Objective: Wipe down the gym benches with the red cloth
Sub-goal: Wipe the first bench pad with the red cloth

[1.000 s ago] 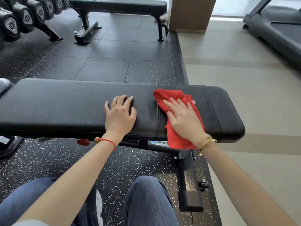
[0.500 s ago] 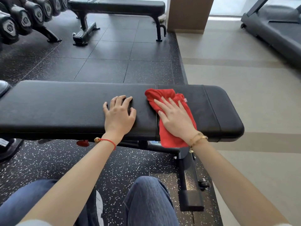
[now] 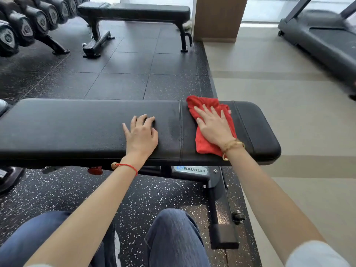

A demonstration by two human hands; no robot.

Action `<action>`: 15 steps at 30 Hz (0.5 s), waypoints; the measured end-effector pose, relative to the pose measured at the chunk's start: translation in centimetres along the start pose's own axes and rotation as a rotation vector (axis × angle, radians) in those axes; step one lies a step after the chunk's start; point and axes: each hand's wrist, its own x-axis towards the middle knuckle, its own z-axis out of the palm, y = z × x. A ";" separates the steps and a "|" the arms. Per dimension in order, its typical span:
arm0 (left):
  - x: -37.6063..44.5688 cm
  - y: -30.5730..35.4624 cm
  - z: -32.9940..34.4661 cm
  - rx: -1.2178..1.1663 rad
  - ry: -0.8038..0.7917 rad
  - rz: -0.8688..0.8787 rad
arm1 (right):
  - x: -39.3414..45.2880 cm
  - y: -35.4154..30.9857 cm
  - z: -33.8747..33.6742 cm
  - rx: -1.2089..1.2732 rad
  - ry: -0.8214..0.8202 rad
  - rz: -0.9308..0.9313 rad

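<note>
Head view of a person crouched before a long, flat gym bench padded in black vinyl [image 3: 77,130], which spans the frame from left to right. The crumpled red woven cloth [image 3: 212,130] lies on the shorter pad section at the bench's right end, just right of the seam between the two pads, its upper edge at the far side of the pad and its lower edge near the front side. The right hand [image 3: 213,126] lies palm-down on this cloth, fingers straight and slightly spread, pressing it flat against the vinyl; a gold chain bracelet [image 3: 232,145] circles the wrist. The left hand [image 3: 141,135] rests palm-down on the bare pad just left of the seam, fingers relaxed and a little apart, holding nothing; a thin red string bracelet [image 3: 127,167] sits at its wrist. A faint duller patch beside the seam may be moisture, though the surface is hard to read. Beyond, on black rubber floor tiles [image 3: 125,64], stand a second black flat bench [image 3: 134,11], a rack of dark dumbbells [image 3: 25,26] at upper left, and a treadmill [image 3: 323,35] at upper right.
</note>
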 end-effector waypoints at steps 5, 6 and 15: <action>-0.7 3.6 0.4 -0.114 0.038 0.081 | -6.4 1.1 0.3 -0.051 0.086 -0.060; -0.8 4.3 0.6 -0.108 0.035 0.108 | -7.3 1.9 0.1 -0.064 0.107 -0.026; -1.0 5.8 2.7 0.047 0.023 0.135 | -3.3 9.5 -2.5 -0.017 0.119 0.302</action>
